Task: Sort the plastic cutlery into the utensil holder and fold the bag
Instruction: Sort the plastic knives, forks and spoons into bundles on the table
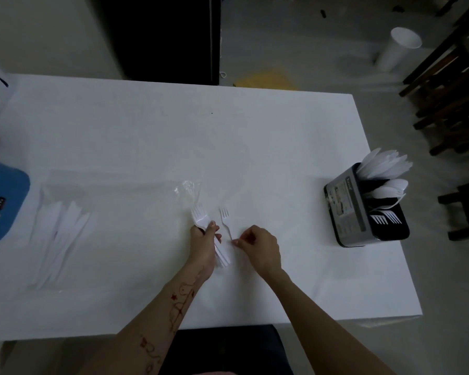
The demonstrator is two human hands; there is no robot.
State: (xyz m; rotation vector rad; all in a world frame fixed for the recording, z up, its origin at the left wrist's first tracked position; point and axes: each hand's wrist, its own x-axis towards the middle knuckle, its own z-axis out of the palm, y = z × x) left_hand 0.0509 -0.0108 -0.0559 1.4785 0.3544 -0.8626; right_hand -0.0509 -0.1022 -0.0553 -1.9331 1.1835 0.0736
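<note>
Near the front middle of the white worktop (pixel 255 147), the left hand (pixel 203 244) is curled round a bundle of white forks (pixel 201 219), tines pointing away and handles sticking out below the palm. Just to its right, the right hand (pixel 260 246) pinches the handle end of a single fork (pixel 226 221) between thumb and fingertips; that fork lies flat, tines away from the person. Beyond the left hand lies the clear plastic bag (pixel 119 190) (hard to trace against the white surface), stretching left, with a fan of white knives (pixel 60 236) at its left end. Well apart, at the right edge, stands the utensil holder (pixel 363 212), with knives, spoons and forks upright in separate compartments. Open surface lies between the hands and the holder, and across the far half. A blue object (pixel 3 209) sits at the left edge.
</note>
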